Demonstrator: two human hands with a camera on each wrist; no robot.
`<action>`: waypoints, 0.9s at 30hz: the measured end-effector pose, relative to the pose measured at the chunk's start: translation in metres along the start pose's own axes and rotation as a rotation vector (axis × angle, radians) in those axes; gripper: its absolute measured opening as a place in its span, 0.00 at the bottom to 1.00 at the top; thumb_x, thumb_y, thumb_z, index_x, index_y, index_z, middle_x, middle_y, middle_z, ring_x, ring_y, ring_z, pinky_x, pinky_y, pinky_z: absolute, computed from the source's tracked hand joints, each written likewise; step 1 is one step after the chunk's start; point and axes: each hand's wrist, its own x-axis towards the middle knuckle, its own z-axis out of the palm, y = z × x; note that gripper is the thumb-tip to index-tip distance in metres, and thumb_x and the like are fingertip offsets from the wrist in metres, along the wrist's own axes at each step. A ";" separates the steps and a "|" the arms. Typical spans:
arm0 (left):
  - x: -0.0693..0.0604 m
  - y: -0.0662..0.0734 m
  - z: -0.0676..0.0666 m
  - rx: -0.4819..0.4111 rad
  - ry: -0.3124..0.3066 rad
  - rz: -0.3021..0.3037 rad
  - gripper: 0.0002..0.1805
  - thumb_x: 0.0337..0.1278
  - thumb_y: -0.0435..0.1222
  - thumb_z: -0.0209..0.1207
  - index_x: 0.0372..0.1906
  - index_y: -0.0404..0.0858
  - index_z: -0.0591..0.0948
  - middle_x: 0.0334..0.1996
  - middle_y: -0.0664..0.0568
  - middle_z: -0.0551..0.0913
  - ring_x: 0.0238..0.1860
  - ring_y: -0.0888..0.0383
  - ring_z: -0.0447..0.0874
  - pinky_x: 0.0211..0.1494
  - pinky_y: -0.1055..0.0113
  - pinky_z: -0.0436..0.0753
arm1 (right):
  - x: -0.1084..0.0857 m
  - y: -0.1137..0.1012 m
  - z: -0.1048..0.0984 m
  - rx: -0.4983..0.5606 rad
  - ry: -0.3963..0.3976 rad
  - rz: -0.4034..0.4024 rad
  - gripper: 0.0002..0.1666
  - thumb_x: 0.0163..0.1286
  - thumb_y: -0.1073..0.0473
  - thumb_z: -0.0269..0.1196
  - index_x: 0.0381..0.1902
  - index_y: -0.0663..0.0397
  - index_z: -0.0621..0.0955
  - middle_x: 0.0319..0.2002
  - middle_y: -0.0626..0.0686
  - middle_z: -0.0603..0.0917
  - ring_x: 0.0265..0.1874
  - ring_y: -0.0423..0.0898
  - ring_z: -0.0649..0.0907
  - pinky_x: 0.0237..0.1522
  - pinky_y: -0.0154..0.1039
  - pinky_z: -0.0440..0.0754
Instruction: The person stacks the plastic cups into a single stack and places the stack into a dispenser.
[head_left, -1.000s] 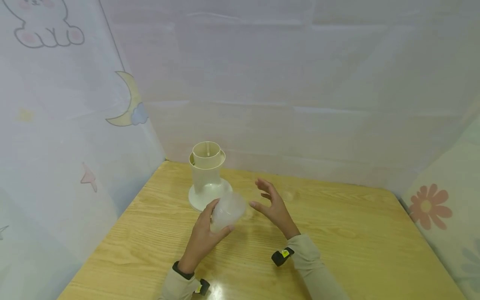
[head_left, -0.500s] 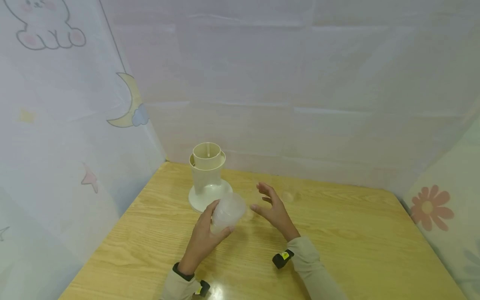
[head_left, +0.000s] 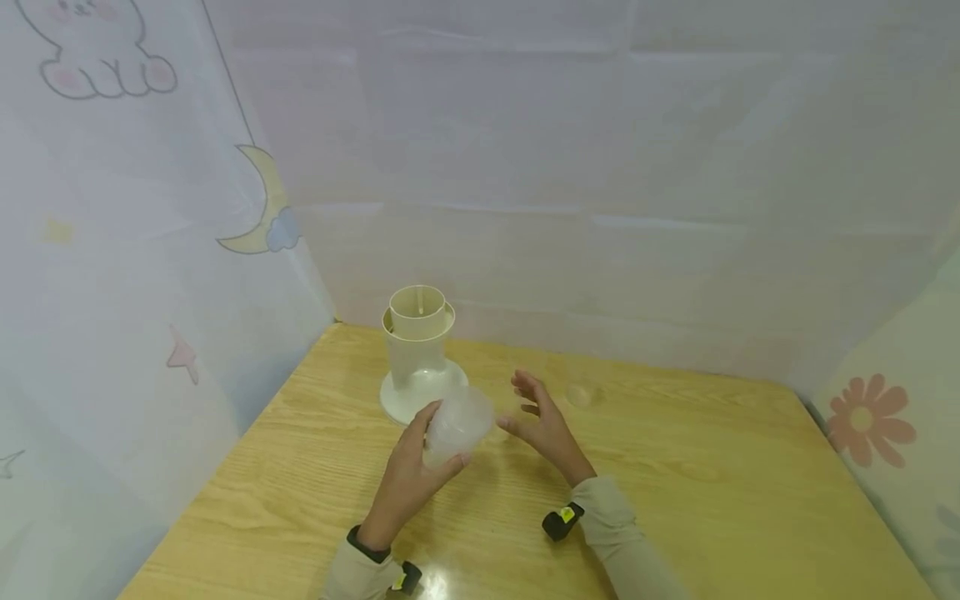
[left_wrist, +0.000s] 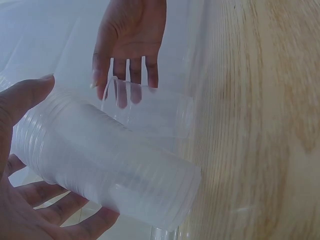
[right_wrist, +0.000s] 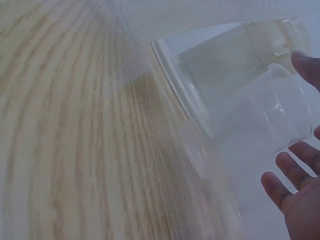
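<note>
My left hand (head_left: 408,479) grips a stack of nested clear plastic cups (head_left: 459,421), held tilted over the table; the left wrist view shows thumb and fingers around the stack (left_wrist: 115,155). To its right, my right hand (head_left: 553,433) hovers with spread, slightly bent fingers. A single clear cup (left_wrist: 155,117) stands by those fingers, which show through its plastic in the left wrist view. From the right wrist, this cup (right_wrist: 285,110) appears between thumb and fingers of the hand (right_wrist: 310,205); whether they touch it, I cannot tell.
Behind the stack stands a cream piece (head_left: 416,354) with two nested cylinders on a round white base (head_left: 401,400). A faint clear round item (head_left: 578,394) sits on the wooden table (head_left: 712,492), right of my right hand. Printed cloth hangs around the table.
My right hand has lowered slightly and shifted a little left. The left hand keeps its grip on the stack, and the head view has moved very slightly.
</note>
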 end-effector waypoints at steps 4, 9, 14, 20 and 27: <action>-0.001 0.000 0.001 0.008 -0.004 0.003 0.44 0.56 0.48 0.71 0.74 0.40 0.63 0.65 0.40 0.72 0.57 0.44 0.75 0.52 0.43 0.79 | 0.003 0.023 0.005 -0.004 0.005 0.019 0.51 0.66 0.63 0.70 0.78 0.54 0.55 0.73 0.64 0.64 0.70 0.65 0.64 0.65 0.64 0.65; -0.001 0.002 0.001 0.019 -0.002 0.007 0.44 0.56 0.48 0.71 0.74 0.41 0.63 0.64 0.39 0.72 0.57 0.42 0.75 0.51 0.42 0.79 | 0.005 0.040 0.008 0.002 0.011 0.023 0.51 0.66 0.62 0.70 0.79 0.47 0.55 0.73 0.64 0.64 0.70 0.61 0.66 0.65 0.64 0.66; -0.001 0.003 0.001 0.023 0.004 0.012 0.44 0.56 0.47 0.71 0.73 0.40 0.63 0.63 0.39 0.73 0.56 0.42 0.76 0.50 0.42 0.79 | 0.004 0.044 0.009 -0.002 0.018 0.005 0.51 0.65 0.59 0.71 0.78 0.45 0.56 0.71 0.61 0.67 0.67 0.58 0.69 0.63 0.61 0.69; -0.002 0.003 0.001 0.016 0.004 0.020 0.44 0.56 0.46 0.71 0.73 0.39 0.63 0.62 0.39 0.74 0.56 0.42 0.76 0.50 0.42 0.80 | 0.003 0.045 0.011 -0.021 0.026 0.019 0.50 0.65 0.56 0.72 0.78 0.46 0.58 0.69 0.57 0.71 0.66 0.58 0.71 0.63 0.60 0.70; 0.000 0.002 0.000 0.017 0.001 0.007 0.45 0.55 0.47 0.71 0.74 0.41 0.63 0.64 0.40 0.72 0.58 0.42 0.75 0.51 0.42 0.79 | 0.001 0.015 0.008 -0.013 0.025 0.024 0.46 0.67 0.61 0.69 0.76 0.54 0.59 0.68 0.64 0.71 0.65 0.62 0.72 0.62 0.61 0.70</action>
